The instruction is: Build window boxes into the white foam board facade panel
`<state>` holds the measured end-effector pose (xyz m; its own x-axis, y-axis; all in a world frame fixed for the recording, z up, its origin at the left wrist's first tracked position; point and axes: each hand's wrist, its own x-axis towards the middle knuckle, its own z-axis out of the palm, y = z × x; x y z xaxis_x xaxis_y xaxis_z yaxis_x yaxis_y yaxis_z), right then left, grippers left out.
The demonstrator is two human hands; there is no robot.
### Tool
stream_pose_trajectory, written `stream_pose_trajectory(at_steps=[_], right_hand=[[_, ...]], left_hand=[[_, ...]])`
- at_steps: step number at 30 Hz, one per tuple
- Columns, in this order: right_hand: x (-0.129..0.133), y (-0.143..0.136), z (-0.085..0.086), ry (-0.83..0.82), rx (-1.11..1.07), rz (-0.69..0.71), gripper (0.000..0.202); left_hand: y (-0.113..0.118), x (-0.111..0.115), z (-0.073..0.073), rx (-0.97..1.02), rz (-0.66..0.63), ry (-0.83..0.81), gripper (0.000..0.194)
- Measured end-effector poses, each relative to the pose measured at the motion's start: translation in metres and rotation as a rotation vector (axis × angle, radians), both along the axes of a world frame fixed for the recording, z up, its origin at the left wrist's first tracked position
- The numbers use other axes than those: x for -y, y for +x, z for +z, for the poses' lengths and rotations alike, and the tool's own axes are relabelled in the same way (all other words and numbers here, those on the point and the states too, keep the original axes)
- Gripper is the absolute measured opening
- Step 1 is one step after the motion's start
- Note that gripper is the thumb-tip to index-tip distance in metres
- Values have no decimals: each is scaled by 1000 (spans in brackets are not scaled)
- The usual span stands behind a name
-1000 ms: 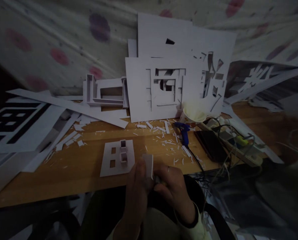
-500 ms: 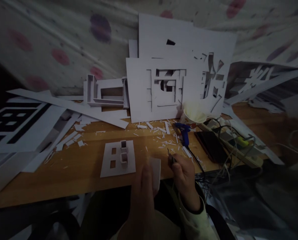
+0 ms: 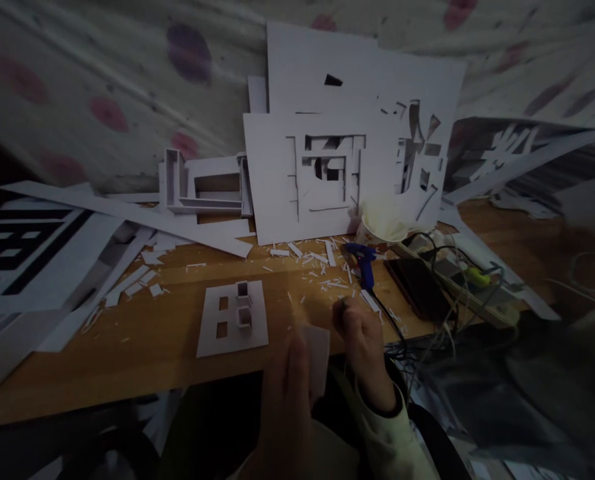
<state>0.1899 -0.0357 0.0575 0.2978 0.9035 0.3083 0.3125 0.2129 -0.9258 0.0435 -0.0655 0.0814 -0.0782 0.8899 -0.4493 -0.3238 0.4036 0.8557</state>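
My left hand (image 3: 290, 383), blurred at the bottom centre, grips a small white board piece (image 3: 318, 353) in front of the table's near edge. To its right, my right hand (image 3: 360, 333) is closed around a small dark tool (image 3: 346, 303); most of the tool is hidden by the fingers. The hands are apart. Left of them, a white plate (image 3: 232, 337) with cut-out rectangles lies on the wooden table (image 3: 152, 360), and two small open box shapes stand on it. A blue glue gun (image 3: 364, 263) rests beyond my right hand among white scraps (image 3: 327, 257).
Large white boards with cut-outs (image 3: 277, 167) lean at the back. A paper cup (image 3: 382, 227), a dark phone-like slab (image 3: 420, 290) and a power strip (image 3: 497, 310) with tangled cables are on the right. White strips and a black-patterned board (image 3: 82, 260) lie left.
My right hand has turned, so the tool's pointed tip no longer shows. The white piece in my left hand has shifted slightly right and shows more of its face. The view has moved slightly.
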Motion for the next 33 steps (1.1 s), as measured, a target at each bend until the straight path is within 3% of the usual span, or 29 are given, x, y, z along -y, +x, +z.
stream_pose_trajectory(at_steps=[6, 10, 22, 24, 29, 31, 33], right_hand=[[13, -26, 0, -147, -288, 117, 51], [15, -39, 0, -288, -495, 171, 42], [14, -41, 11, -338, -640, 128, 42], [16, -40, 13, -401, -714, 221, 41], [20, -42, 13, -551, -902, 431, 43], [17, -45, 7, -583, -888, 477, 41], [10, -47, -3, -628, -878, 556, 41]], left_hand=[[-6, -31, -2, -83, -83, 313, 53], [-13, -38, -11, -18, -70, 319, 46], [-21, -41, -14, 40, -118, 374, 40], [-28, -43, -11, 66, -175, 401, 33], [-53, -43, -10, 149, -320, 523, 38], [-72, -47, -16, 54, -263, 558, 39], [-98, -58, -25, -153, -126, 534, 39]])
